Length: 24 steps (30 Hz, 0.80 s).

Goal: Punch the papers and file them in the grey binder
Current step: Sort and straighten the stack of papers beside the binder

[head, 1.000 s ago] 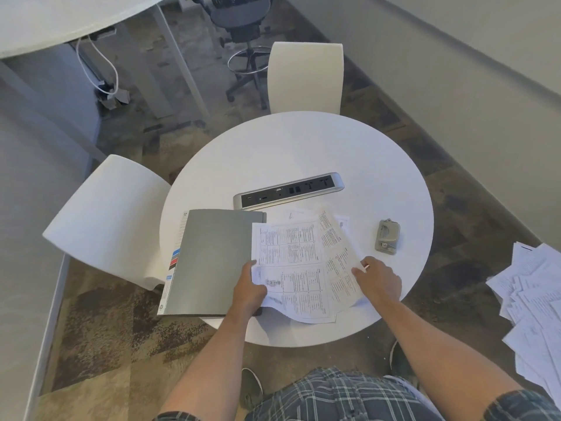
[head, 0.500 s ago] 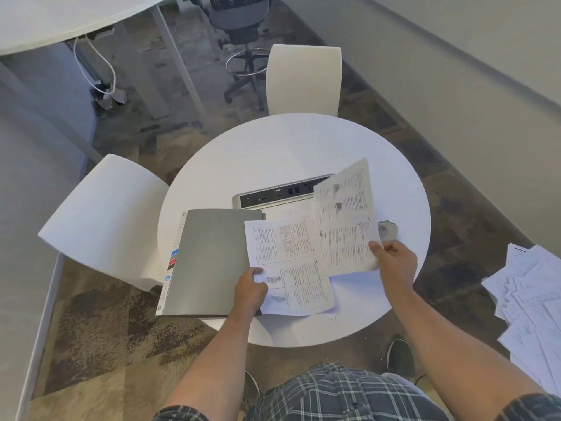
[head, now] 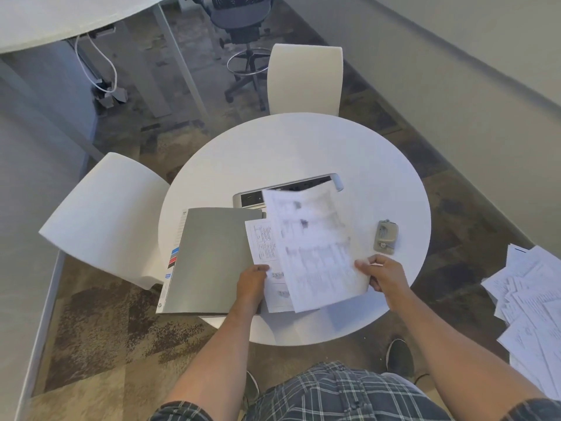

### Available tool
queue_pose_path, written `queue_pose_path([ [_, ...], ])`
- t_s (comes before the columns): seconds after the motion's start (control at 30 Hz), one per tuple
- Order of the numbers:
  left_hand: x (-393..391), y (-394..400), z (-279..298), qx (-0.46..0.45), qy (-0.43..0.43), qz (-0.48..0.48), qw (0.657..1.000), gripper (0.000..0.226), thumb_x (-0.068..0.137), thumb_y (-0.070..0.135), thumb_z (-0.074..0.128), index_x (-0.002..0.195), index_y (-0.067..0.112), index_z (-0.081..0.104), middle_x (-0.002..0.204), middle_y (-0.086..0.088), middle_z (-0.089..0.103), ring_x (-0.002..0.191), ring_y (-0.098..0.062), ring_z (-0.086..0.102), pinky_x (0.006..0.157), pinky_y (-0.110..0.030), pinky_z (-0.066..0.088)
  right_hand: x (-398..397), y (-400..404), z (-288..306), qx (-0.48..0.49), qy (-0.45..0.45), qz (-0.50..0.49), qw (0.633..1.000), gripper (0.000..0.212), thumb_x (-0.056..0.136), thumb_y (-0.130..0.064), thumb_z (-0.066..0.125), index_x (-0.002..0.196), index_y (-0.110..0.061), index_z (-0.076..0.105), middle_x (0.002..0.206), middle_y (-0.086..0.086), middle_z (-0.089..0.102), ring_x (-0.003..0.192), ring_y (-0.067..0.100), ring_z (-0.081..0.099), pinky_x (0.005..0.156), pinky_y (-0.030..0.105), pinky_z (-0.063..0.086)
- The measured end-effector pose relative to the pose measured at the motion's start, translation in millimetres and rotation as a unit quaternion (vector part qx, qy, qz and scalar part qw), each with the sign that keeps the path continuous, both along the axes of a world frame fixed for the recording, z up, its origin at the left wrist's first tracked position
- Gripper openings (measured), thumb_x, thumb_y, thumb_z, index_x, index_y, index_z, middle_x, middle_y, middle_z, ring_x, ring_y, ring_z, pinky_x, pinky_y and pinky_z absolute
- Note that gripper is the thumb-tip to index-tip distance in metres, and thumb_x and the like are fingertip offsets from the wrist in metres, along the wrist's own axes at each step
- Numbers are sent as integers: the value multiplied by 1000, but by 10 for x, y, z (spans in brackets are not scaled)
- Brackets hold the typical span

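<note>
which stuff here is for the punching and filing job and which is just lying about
For the job: grey binder, sheet in right hand, sheets under left hand, hole punch.

Lying about: power strip, paper pile on floor, white chairs.

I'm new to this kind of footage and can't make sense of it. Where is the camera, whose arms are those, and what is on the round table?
There is no machine here. The one view comes from a camera worn on a person's head, looking forward and down, so the two bare arms at the bottom are the wearer's own. On the round white table lies a closed grey binder, a power strip partly hidden behind the papers, and a small grey hole punch. The right hand pinches a printed sheet, lifted and blurred. The left hand holds the sheets underneath at their left edge, beside the binder. More loose papers lie off to the right, beyond the table.
</note>
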<state>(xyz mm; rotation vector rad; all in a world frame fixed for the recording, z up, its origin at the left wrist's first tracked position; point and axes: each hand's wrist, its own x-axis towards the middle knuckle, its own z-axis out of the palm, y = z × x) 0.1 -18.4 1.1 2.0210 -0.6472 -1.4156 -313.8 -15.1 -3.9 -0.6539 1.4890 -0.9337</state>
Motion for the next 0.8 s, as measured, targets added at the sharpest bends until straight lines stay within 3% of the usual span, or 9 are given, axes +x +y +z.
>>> queue_pose_path([
  [0.07,-4,-19,0,10,37,29,999,34,95,40,59,103,12,76,100,-11,76,92,-33,72,87,-45,56,89,-5,-63,21,67,40,997,24,86,-14,81,73,-5,62,72,7,69,55,16,60,49,23,45],
  [0.13,-3,-39,-15,0,33,5,999,47,95,57,57,97,15,78,93,-7,78,88,-29,74,85,-43,57,165,-17,-167,41,154,93,983,26,86,-23,80,77,-4,64,85,11,73,71,21,67,62,31,51],
  [0.23,-19,-32,-52,-45,12,-36,998,23,90,35,75,96,13,77,105,-7,77,96,-24,73,87,-40,58,285,-23,-237,68,228,177,955,35,86,-34,78,86,-1,66,89,7,72,80,20,69,75,38,58],
  [0.3,-27,-24,-86,-68,-5,-54,996,15,85,21,79,98,14,76,111,-11,76,104,-26,72,94,-43,58,344,-18,-224,68,249,219,941,35,86,-37,78,83,-4,64,86,2,69,80,17,67,72,35,58],
  [0.43,-69,-33,-32,-83,-14,-58,995,27,80,30,85,101,16,75,107,-2,75,103,-19,70,90,-38,58,378,-7,-186,55,263,251,930,41,89,-35,75,66,-16,46,73,0,57,70,17,57,64,30,42],
  [0.5,-82,-39,-6,-81,-10,-60,995,40,74,39,89,103,16,74,104,5,74,100,-11,69,82,-29,55,367,1,-166,53,261,261,928,35,91,-37,71,72,-12,55,81,0,64,76,18,63,67,34,49],
  [0.57,-76,-34,-26,-77,-17,-78,994,41,71,31,92,103,15,72,102,4,75,96,-14,72,79,-30,58,360,11,-170,46,256,265,928,33,93,-38,69,91,-5,67,95,2,71,85,18,69,77,37,58],
  [0.67,-58,-22,-62,-73,-26,-99,992,29,75,7,85,100,14,71,104,-4,78,98,-24,75,86,-41,61,360,22,-147,37,270,268,924,33,94,-41,67,98,-8,70,100,1,72,87,16,70,83,37,58],
  [0.8,-51,-49,21,-83,36,-80,993,28,81,-12,73,98,9,70,108,-17,76,91,-30,73,75,-34,60,333,27,-162,35,259,260,930,28,92,-42,68,100,-16,70,102,-3,72,90,17,71,75,30,58],
])
